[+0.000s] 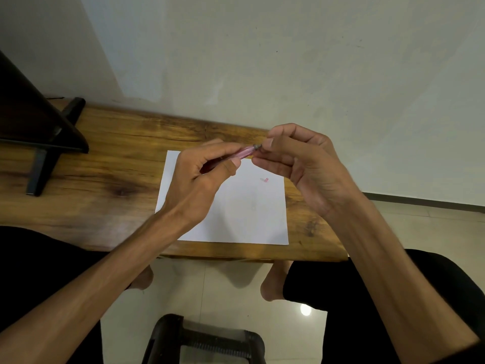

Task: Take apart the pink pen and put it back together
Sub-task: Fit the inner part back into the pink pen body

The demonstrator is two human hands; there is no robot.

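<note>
The pink pen (244,152) has a see-through pink barrel and is held a little above a white sheet of paper (249,214). My left hand (202,179) grips the barrel, most of which is hidden inside the fingers. My right hand (296,164) pinches the grey tip (257,146) at the barrel's right end between thumb and fingers. A small pink pen part (265,180) lies loose on the paper below the hands.
The paper lies on a narrow wooden bench (105,185) set against a pale wall. A dark stand (39,137) occupies the bench's left end. My knees, bare feet and a dark stool (207,340) are below the bench's front edge.
</note>
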